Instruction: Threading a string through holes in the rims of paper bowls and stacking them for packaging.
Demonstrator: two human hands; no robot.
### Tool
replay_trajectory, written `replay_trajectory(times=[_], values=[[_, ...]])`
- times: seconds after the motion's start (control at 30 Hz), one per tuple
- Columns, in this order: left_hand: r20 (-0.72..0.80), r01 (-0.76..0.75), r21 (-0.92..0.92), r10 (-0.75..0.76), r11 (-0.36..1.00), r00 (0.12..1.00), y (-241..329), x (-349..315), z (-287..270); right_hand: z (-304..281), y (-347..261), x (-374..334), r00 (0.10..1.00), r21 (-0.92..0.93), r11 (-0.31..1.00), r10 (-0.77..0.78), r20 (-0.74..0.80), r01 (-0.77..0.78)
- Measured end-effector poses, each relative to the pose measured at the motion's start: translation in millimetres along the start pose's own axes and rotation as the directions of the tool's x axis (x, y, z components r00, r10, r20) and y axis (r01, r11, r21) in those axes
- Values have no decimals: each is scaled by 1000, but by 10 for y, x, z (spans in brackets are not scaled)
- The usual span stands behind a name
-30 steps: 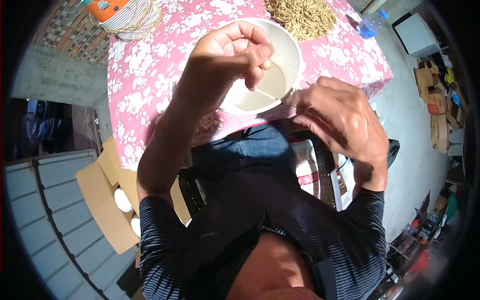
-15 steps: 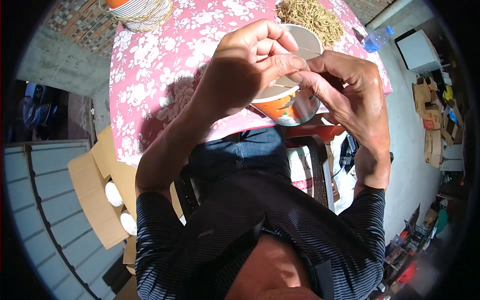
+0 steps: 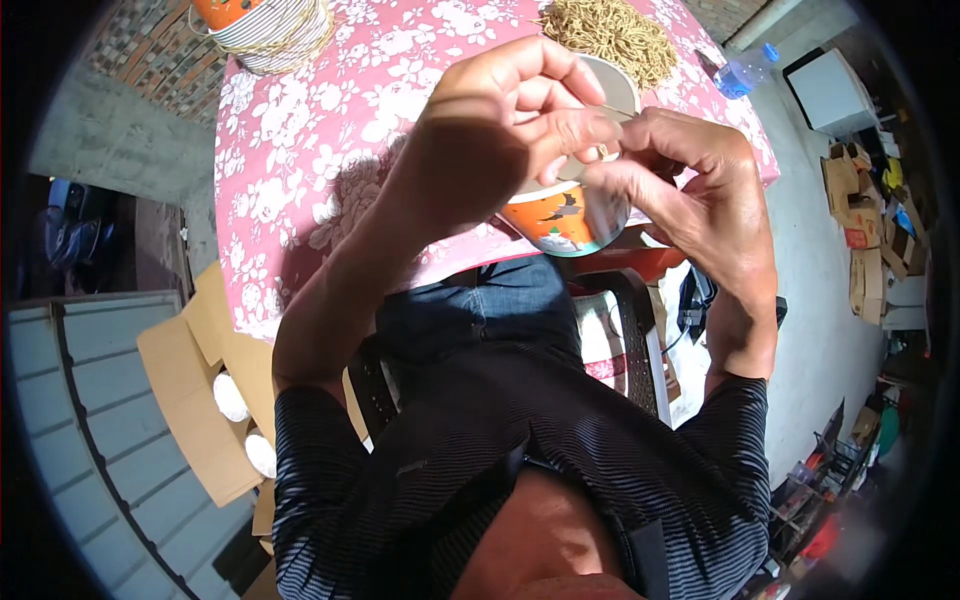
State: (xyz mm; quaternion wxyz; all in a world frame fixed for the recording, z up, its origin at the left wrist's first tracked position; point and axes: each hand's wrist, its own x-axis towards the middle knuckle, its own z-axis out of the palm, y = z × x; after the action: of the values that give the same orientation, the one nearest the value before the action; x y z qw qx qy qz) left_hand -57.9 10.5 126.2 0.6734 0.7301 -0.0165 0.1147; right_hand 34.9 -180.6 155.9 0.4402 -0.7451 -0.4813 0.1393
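Over an orange paper bucket (image 3: pixel 558 222) with a white inside and dark printed shapes, my two hands meet at the fingertips. A thin tan cord (image 3: pixel 616 111) runs between them, and a small loop or knot of it shows at the fingertips. My left hand (image 3: pixel 520 115) pinches the cord between thumb and index finger, its other fingers curled. On the right, my right hand (image 3: pixel 695 175) is also closed on the cord, thumb and index finger pressed together. Part of the bucket's rim is hidden behind my hands.
A pink floral tablecloth (image 3: pixel 290 190) covers the table. Beyond the bucket lies a heap of tan twisted cord pieces (image 3: pixel 615 40). Another orange bucket wound with cord (image 3: pixel 270 35) stands far left; a plastic bottle (image 3: pixel 745 75) lies at the right edge. An open cardboard box (image 3: pixel 185 400) sits lower left.
The small loop or knot of cord has come into view between my fingertips. My right fingertips have shifted slightly; the view has also moved a little.
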Motion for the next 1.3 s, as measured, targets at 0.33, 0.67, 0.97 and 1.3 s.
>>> replay_trajectory(times=[0.33,0.67,0.97,1.3], values=[[208,65,182,-103,981,973,-30,-21,22,-136,245,-174,962,-93,980,-191,-196,176],[135,236,229,-271,944,953,44,-2,41,-481,199,-233,936,-283,892,-339,97,353],[238,-84,285,15,955,971,-17,116,155,-487,6,-46,833,-297,779,-533,148,552],[263,192,175,-234,966,936,88,74,120,-479,316,97,880,-117,874,-461,113,472]])
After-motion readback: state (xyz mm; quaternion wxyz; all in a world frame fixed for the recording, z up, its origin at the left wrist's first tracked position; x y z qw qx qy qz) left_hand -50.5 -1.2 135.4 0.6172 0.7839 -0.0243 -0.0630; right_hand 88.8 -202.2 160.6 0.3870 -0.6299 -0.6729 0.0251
